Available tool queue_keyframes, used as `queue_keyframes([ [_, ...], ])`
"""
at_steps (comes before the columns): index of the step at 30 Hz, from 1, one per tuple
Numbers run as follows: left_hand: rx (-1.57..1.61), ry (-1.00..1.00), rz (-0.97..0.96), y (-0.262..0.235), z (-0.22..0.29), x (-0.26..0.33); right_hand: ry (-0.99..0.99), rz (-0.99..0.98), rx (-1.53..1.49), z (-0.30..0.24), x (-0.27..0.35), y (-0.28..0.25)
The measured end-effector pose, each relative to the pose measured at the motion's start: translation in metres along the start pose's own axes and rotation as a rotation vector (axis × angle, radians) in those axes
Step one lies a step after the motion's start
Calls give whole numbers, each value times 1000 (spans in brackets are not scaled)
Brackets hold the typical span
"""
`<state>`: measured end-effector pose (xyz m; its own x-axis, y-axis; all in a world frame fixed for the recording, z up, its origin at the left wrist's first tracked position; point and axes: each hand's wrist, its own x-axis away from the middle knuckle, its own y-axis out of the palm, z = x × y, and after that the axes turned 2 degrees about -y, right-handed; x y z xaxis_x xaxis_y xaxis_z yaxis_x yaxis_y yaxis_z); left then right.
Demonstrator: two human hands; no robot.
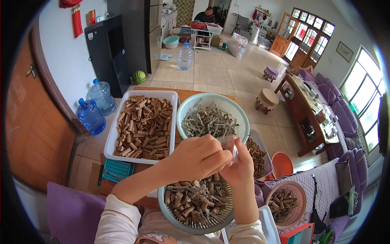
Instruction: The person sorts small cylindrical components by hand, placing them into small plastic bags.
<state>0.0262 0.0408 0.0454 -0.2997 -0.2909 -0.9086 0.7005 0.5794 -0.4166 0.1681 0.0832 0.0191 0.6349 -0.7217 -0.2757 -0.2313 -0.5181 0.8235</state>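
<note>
Both hands meet over the near basket (178, 211) of brown rolls. Left hand (197, 156) and right hand (239, 166) pinch a small clear bag (230, 143). Advice: hold the mouth open, low over the basket; fingers clenched on film.

A small clear plastic bag (230, 143) sits pinched between the left hand (198, 157) and right hand (239, 166), while a white label (90, 36) marks the black cabinet (106, 49) by the wall.

A small clear plastic bag (230, 143), crumpled and glossy, is pinched between the left hand (198, 156) and right hand (240, 164), held above the near grey-green basket (170, 212) of brown rolled bark pieces.
</note>
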Motion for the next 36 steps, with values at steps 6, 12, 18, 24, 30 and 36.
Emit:
queue_keyframes([
  [6,-31,-133,-77,20,-20,-8,36,71,-168,-9,-18,-11],
  [12,89,-188,-126,40,-44,-18,-39,130,179,-26,-30,-30],
  [18,192,-176,-147,55,-55,-34,-69,244,447,-57,-33,-27],
  [24,219,-188,-189,60,-58,-40,42,254,474,-76,-31,-26],
  [30,184,-105,-239,70,-50,-41,261,233,720,-106,-31,-29],
  [36,252,-92,-238,68,-41,-40,443,240,871,-124,-28,-11],
])
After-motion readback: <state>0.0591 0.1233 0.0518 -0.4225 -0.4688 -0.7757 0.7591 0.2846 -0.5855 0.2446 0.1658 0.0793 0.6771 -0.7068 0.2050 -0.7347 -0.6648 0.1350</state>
